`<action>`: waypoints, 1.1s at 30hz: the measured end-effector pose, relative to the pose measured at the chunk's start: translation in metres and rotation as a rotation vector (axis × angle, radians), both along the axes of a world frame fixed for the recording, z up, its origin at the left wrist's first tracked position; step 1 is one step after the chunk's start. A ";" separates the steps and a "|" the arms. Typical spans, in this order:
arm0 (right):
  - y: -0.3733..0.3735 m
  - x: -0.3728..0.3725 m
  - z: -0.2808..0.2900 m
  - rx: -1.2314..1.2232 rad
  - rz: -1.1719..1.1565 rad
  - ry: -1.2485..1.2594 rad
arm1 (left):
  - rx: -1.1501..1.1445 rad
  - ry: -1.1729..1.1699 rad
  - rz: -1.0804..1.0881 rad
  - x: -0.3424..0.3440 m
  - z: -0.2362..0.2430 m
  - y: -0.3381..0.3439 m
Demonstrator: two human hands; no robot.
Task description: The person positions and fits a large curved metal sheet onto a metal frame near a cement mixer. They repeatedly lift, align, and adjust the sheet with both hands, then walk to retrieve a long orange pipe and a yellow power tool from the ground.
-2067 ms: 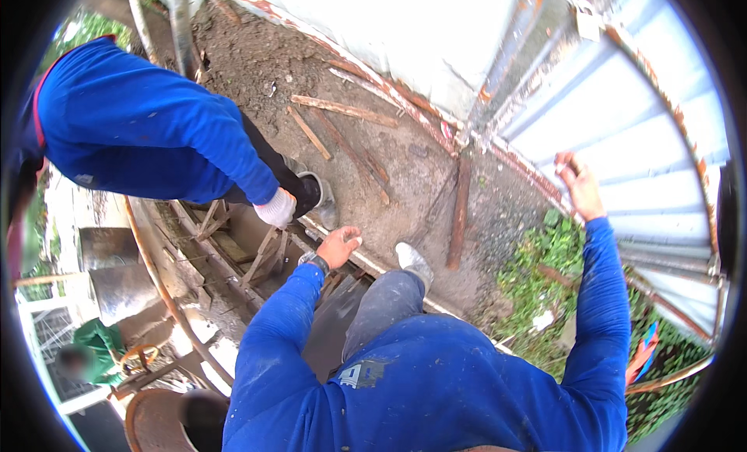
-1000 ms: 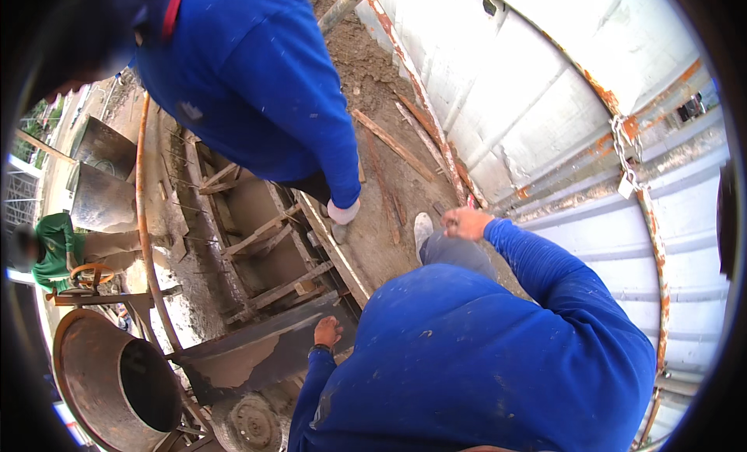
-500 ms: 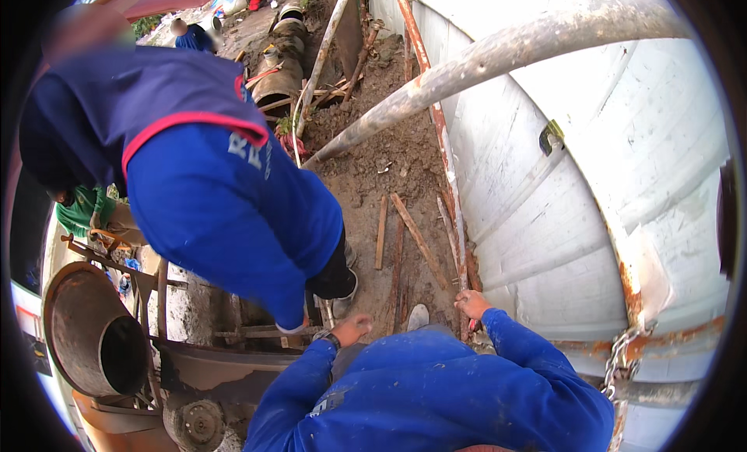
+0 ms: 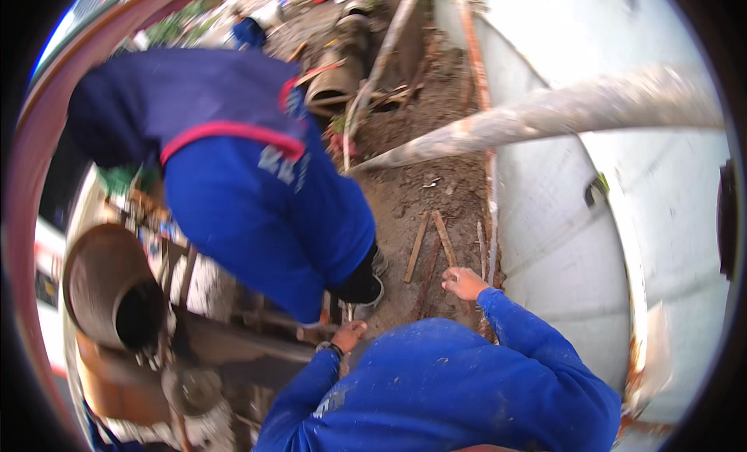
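My left hand (image 4: pixel 348 337), with a dark watch at the wrist, hangs beside a co-worker's shoe (image 4: pixel 369 296). Its fingers look loosely apart, though blurred, and nothing shows in them. My right hand (image 4: pixel 464 283) is held out over the muddy ground, fingers apart and holding nothing I can see. Beyond it lie a narrow wooden strip (image 4: pixel 416 246) and another wooden strip (image 4: pixel 444 238), their far ends close together. A rusty, paint-flaked pole (image 4: pixel 492 195) stands just right of that hand, apart from it.
A co-worker in a blue shirt (image 4: pixel 257 211) bends over close on my left. A thick dirty pole (image 4: pixel 545 117) slants across ahead. White metal sheeting (image 4: pixel 545 226) walls the right side. A rusty metal drum (image 4: pixel 105 273) stands at the left; pipe sections (image 4: pixel 334 78) lie farther off.
My right hand has left the rusty pole and moved up and left over the ground. The view has turned, shifting the surroundings rightward. The co-worker remains bent over.
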State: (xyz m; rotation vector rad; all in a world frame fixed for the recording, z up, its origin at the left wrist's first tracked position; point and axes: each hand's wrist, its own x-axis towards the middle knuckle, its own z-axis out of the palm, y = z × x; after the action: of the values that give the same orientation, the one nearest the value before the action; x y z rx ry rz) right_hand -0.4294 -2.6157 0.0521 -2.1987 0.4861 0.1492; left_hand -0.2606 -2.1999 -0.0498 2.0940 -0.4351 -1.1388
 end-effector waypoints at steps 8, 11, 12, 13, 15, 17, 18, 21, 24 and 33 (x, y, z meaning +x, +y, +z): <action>0.049 0.133 0.147 -0.031 0.667 0.003 | 0.216 -0.175 0.517 -0.063 -0.091 0.135; 0.096 0.154 0.156 -0.013 0.970 0.175 | 0.145 -0.054 0.838 -0.093 -0.099 0.156; 0.113 0.158 0.151 -0.006 1.065 0.194 | 0.121 0.012 0.941 -0.101 -0.092 0.158; 0.136 0.164 0.144 0.016 1.177 0.199 | 0.134 0.042 0.979 -0.112 -0.088 0.169; 0.180 0.169 0.144 0.102 1.293 0.218 | 0.148 0.099 1.050 -0.129 -0.090 0.177; 0.224 0.176 0.145 0.275 1.382 0.197 | 0.158 0.101 1.077 -0.145 -0.104 0.190; 0.247 0.179 0.150 0.356 1.392 0.171 | 0.200 0.073 1.053 -0.154 -0.121 0.205; 0.298 0.193 0.172 0.466 1.294 0.191 | 0.250 0.092 0.982 -0.146 -0.136 0.231; 0.335 0.213 0.170 0.502 1.262 0.013 | 0.155 -0.037 1.096 -0.108 -0.139 0.262; 0.381 0.255 0.169 0.385 0.921 0.141 | -0.088 -0.028 1.357 -0.087 -0.113 0.312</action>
State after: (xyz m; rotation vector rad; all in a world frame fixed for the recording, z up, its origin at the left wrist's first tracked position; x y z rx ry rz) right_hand -0.1748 -2.2343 0.2208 -1.8732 -0.4847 0.8146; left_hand -0.3476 -1.8882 -0.1633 1.6963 0.8290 -0.2437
